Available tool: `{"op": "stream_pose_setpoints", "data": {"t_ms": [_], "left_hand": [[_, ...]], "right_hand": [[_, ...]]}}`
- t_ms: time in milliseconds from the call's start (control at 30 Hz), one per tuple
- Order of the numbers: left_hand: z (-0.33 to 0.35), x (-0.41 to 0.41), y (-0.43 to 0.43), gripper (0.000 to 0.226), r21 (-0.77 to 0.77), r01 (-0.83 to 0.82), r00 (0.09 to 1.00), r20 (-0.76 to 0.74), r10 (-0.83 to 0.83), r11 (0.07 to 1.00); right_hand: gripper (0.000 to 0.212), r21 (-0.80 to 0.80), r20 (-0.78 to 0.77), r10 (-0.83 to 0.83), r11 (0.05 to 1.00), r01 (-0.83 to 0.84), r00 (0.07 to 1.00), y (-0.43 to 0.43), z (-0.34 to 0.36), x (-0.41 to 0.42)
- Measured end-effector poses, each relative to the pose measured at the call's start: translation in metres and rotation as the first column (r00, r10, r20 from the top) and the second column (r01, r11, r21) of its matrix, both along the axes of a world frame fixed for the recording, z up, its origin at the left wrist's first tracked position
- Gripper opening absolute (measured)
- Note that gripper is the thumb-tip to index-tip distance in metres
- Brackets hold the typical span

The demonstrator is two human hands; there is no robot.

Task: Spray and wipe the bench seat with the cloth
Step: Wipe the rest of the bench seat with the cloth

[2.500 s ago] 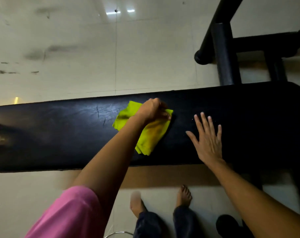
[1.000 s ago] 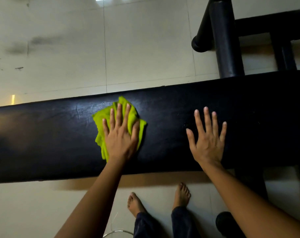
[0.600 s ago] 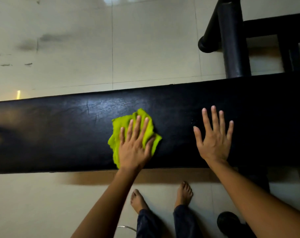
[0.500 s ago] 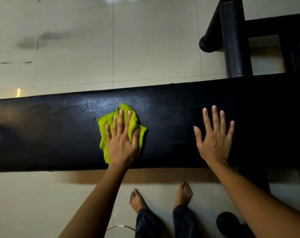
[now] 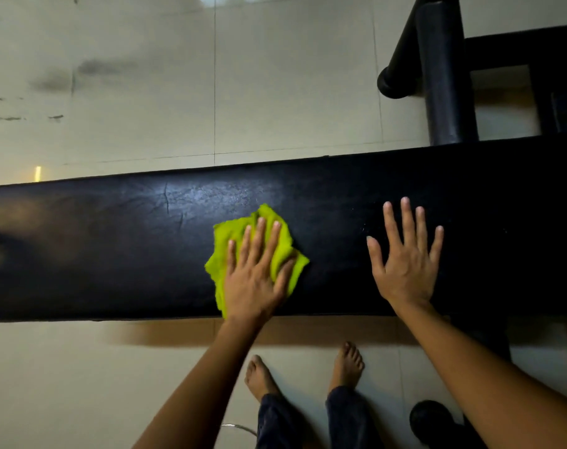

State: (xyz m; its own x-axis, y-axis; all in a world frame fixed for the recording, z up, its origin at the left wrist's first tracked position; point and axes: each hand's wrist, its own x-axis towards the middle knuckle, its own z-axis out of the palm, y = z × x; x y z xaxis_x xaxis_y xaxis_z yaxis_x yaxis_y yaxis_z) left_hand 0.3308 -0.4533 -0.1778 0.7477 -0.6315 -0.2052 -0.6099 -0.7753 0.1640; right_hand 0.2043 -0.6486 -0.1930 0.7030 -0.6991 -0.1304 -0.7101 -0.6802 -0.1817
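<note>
Lime-green crumpled cloth (image 5: 225, 251) sits right in the middle of the long black padded worktop (image 5: 113, 247), nearer the front edge than the back, and the head view looks straight down on it. The left hand (image 5: 253, 283) is flat on top of the cloth, pressing it into the padding, with its fingers (image 5: 259, 234) straight, slightly spread and curled around nothing. Green fabric pokes out past the fingertips, to the left and beside the thumb.

Over to the right hand (image 5: 405, 270): palm down on bare padding, well apart from the cloth, with the fingers splayed wide and holding nothing.

A shiny, creased patch of padding shows just beyond the cloth. Behind the worktop lies pale tiled floor (image 5: 275, 92) with dark smudges at the left, and black metal frame tubes (image 5: 444, 76) rise at the top right. In front, two bare feet (image 5: 259, 377) stand on the tiles below dark trouser legs (image 5: 275, 422).
</note>
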Motion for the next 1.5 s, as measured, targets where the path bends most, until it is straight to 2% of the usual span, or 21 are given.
{"op": "stream_pose_setpoints", "data": {"t_ms": [100, 200, 267, 367, 467, 533, 633, 733, 833, 900, 1000, 1067, 1133, 1167, 1233, 1333, 1433, 1500], "left_hand": [[0.001, 0.030, -0.004, 0.066, -0.010, -0.207, 0.978, -0.008, 0.207, 0.978], [0.000, 0.046, -0.054, 0.068, -0.040, -0.347, 0.937, -0.041, 0.346, 0.937], [-0.002, 0.046, -0.081, 0.068, -0.051, -0.340, 0.940, -0.054, 0.338, 0.939], [-0.003, 0.018, -0.093, 0.070, -0.069, -0.183, 0.983, -0.047, 0.180, 0.981], [0.001, -0.019, -0.060, 0.066, -0.055, 0.059, 0.998, -0.022, -0.060, 0.997], [0.000, -0.024, -0.025, 0.063, -0.015, 0.132, 0.991, -0.006, -0.132, 0.991], [0.000, -0.003, -0.008, 0.063, -0.023, -0.001, 1.000, -0.010, 0.001, 1.000], [-0.001, 0.021, -0.045, 0.067, -0.041, -0.195, 0.980, -0.043, 0.193, 0.980], [-0.003, 0.025, -0.084, 0.067, -0.066, -0.244, 0.969, -0.054, 0.241, 0.967], [-0.004, 0.013, -0.101, 0.067, -0.075, -0.204, 0.978, -0.063, 0.200, 0.976], [-0.003, -0.029, -0.101, 0.068, -0.095, -0.012, 0.999, -0.053, 0.007, 0.995], [-0.001, -0.050, -0.080, 0.066, -0.059, 0.176, 0.984, -0.030, -0.178, 0.983], [-0.001, -0.051, -0.051, 0.066, -0.001, 0.250, 0.968, -0.016, -0.250, 0.968], [-0.001, -0.045, -0.042, 0.066, 0.008, 0.214, 0.977, -0.008, -0.213, 0.977], [-0.001, -0.035, -0.046, 0.067, 0.001, 0.017, 1.000, -0.004, -0.017, 1.000], [0.004, -0.017, -0.087, 0.064, -0.058, -0.259, 0.966, -0.027, 0.258, 0.964], [0.000, -0.006, -0.152, 0.063, -0.095, -0.348, 0.937, -0.042, 0.346, 0.933], [-0.006, -0.013, -0.184, 0.064, -0.092, -0.310, 0.951, -0.051, 0.306, 0.946]], "right_hand": [[0.062, -0.013, 0.009, 0.003, 1.000, -0.003, 1.000, 0.002, -0.001, 0.003], [0.061, -0.026, 0.017, 0.001, 1.000, -0.001, 1.000, 0.002, -0.005, 0.002], [0.061, -0.028, 0.015, 0.007, 1.000, -0.007, 1.000, 0.001, -0.006, 0.001], [0.060, -0.032, 0.006, 0.006, 0.999, -0.006, 1.000, 0.000, -0.006, 0.001], [0.060, -0.031, 0.003, 0.006, 1.000, -0.005, 1.000, -0.001, -0.003, 0.001], [0.060, -0.023, 0.004, 0.007, 1.000, -0.007, 1.000, -0.002, -0.003, 0.000], [0.060, -0.023, 0.014, 0.008, 1.000, -0.007, 1.000, -0.001, -0.003, 0.001], [0.060, -0.037, 0.020, -0.005, 0.999, 0.005, 1.000, 0.000, -0.004, 0.004], [0.060, -0.007, 0.027, 0.003, 1.000, -0.003, 1.000, -0.001, 0.000, 0.005], [0.060, 0.044, 0.067, 0.022, 0.999, -0.025, 0.998, -0.005, 0.005, 0.000], [0.061, 0.037, 0.105, 0.006, 0.999, -0.010, 0.994, -0.023, 0.013, -0.016], [0.063, 0.007, 0.077, -0.039, 0.999, 0.039, 0.996, -0.042, 0.018, -0.031], [0.067, -0.004, 0.013, -0.032, 0.999, 0.032, 0.999, -0.063, 0.019, -0.045], [0.068, -0.012, -0.016, -0.018, 1.000, 0.018, 1.000, -0.073, 0.019, -0.052], [0.069, -0.029, -0.050, -0.001, 1.000, 0.000, 0.999, -0.097, 0.017, -0.068], [0.069, -0.027, -0.053, -0.015, 1.000, 0.014, 0.998, -0.114, 0.018, -0.077], [0.071, -0.031, -0.036, -0.011, 0.999, 0.010, 0.999, -0.121, 0.013, -0.077], [0.071, -0.028, -0.037, 0.000, 1.000, -0.001, 0.999, -0.121, 0.009, -0.079]]}}
